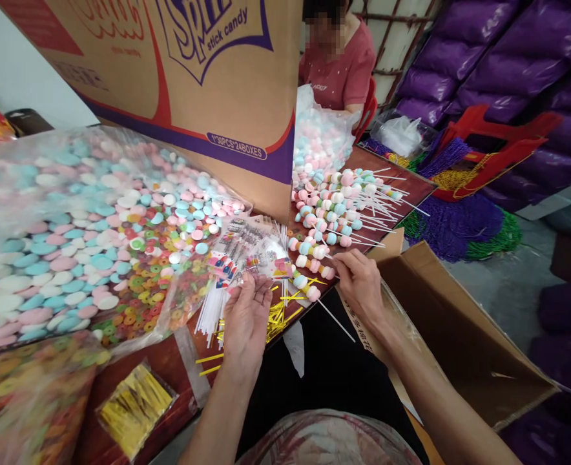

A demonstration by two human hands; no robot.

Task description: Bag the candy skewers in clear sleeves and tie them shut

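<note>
My left hand (pixel 249 310) has its fingers curled at the lower edge of a fanned pile of clear printed plastic bags (pixel 254 242), with the thumb and fingertips closed on one bag. My right hand (pixel 360 281) pinches the white stick of a candy skewer (pixel 309 248) at the front of a row of skewers. Threaded on that stick are pastel marshmallows and coloured gummy rings. Just below lies another candy skewer (pixel 307 286), its stick pointing toward my lap. Gold twist ties (pixel 283 316) and white sticks (pixel 212 310) lie around my left hand.
Finished-looking skewers (pixel 338 203) pile up behind my right hand. A large cardboard box (pixel 208 110) stands at the back; loose marshmallows (pixel 72 258) and gummy rings (pixel 154 284) spread left. An open carton (pixel 450 310) sits right of the table. Across from me sits a person (pixel 343 64).
</note>
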